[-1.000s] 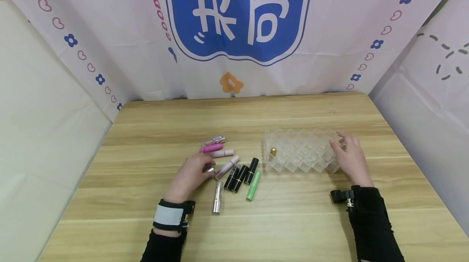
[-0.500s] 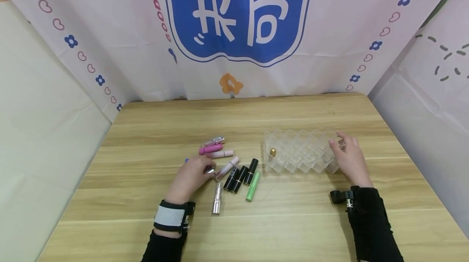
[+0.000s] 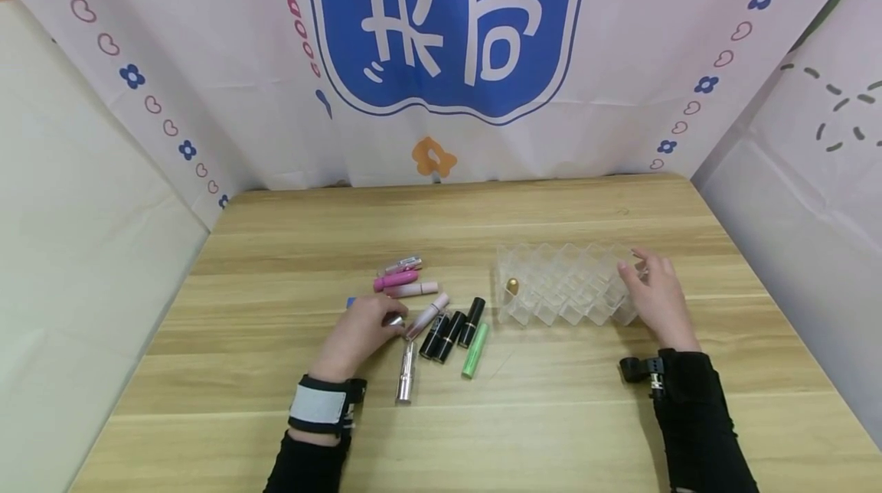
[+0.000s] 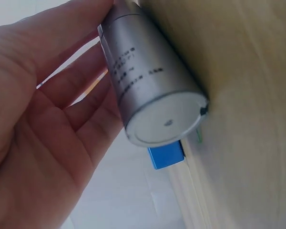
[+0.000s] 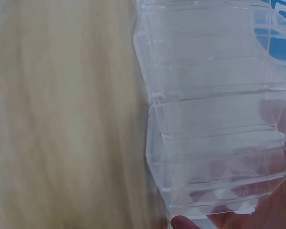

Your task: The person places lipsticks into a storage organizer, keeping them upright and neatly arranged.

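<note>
In the head view my left hand [image 3: 356,334] pinches a silver lipstick tube [image 3: 394,319] at the left of a group of loose tubes. The left wrist view shows this lipstick tube [image 4: 150,81] tilted, its round base towards the camera and small print on its side. A blue piece [image 4: 166,155] sticks out beyond it. My right hand [image 3: 659,298] grips the right end of a clear lipstick organizer [image 3: 568,286] with diamond-shaped slots. One gold-topped lipstick [image 3: 513,287] stands in its left end. In the right wrist view fingers show through the organizer's clear wall [image 5: 214,114].
Between the hands lie several black lipsticks [image 3: 451,336], a green tube [image 3: 475,351] and a pale pink tube [image 3: 427,315]. Another silver tube [image 3: 406,374] lies nearer the front. A magenta tube [image 3: 396,280] is further back. A printed cloth [image 3: 441,133] hangs behind the wooden table [image 3: 551,432].
The silver tube at the front has shifted slightly left. More of the blue piece beside my left hand shows than a second ago. My right hand stays on the organizer.
</note>
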